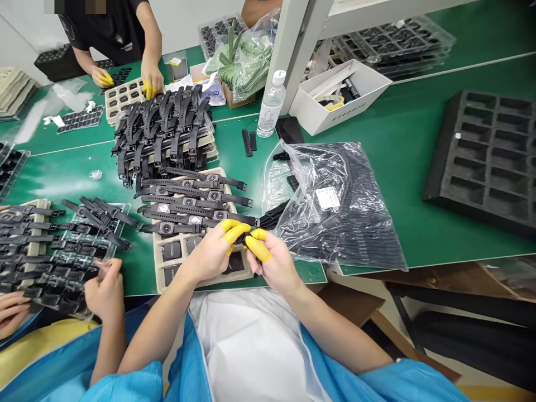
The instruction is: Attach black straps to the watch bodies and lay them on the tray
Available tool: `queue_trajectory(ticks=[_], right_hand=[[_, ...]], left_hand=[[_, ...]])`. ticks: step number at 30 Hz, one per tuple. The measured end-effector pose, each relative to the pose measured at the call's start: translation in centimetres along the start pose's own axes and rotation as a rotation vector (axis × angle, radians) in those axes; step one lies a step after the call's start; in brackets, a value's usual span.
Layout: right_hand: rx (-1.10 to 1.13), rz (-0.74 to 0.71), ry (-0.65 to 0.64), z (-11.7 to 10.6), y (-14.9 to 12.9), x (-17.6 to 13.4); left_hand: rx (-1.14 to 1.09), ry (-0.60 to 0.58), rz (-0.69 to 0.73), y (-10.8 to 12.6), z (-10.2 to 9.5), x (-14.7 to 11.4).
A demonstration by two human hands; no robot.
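My left hand (pixel 215 248) and my right hand (pixel 272 257), both with yellow finger cots, meet over the front of a beige tray (pixel 159 268). Their fingertips are closed on a small black watch part (pixel 243 238), mostly hidden by the fingers. Black smartwatches with straps (pixel 188 202) lie in rows across the tray's rear half. Square black watch heads (pixel 171 250) without straps sit in its front pockets. Right of my hands, a clear plastic bag (pixel 330 198) holds many black straps, some spilling from its open left side.
Behind the tray stands a stack of strapped watches (pixel 163 131). A water bottle (pixel 271 106), a white box (pixel 339 97) and a metal post (pixel 299 44) stand beyond. At right lies a black foam tray (pixel 486 162). A co-worker's hand (pixel 106 290) is close on my left; another person works opposite.
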State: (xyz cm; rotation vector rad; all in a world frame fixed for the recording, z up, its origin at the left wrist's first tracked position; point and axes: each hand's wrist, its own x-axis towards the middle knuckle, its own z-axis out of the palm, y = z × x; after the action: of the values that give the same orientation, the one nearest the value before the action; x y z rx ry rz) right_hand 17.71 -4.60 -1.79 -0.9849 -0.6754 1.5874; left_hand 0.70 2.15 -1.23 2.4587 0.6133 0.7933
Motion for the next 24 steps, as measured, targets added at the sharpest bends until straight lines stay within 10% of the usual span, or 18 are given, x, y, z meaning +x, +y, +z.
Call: queue_trajectory(ticks=[24], right_hand=[[0.05, 0.07, -0.152, 0.6, -2.2, -1.6]], left_hand=[[-0.294, 0.046, 0.074, 1.0, -0.9, 0.5]])
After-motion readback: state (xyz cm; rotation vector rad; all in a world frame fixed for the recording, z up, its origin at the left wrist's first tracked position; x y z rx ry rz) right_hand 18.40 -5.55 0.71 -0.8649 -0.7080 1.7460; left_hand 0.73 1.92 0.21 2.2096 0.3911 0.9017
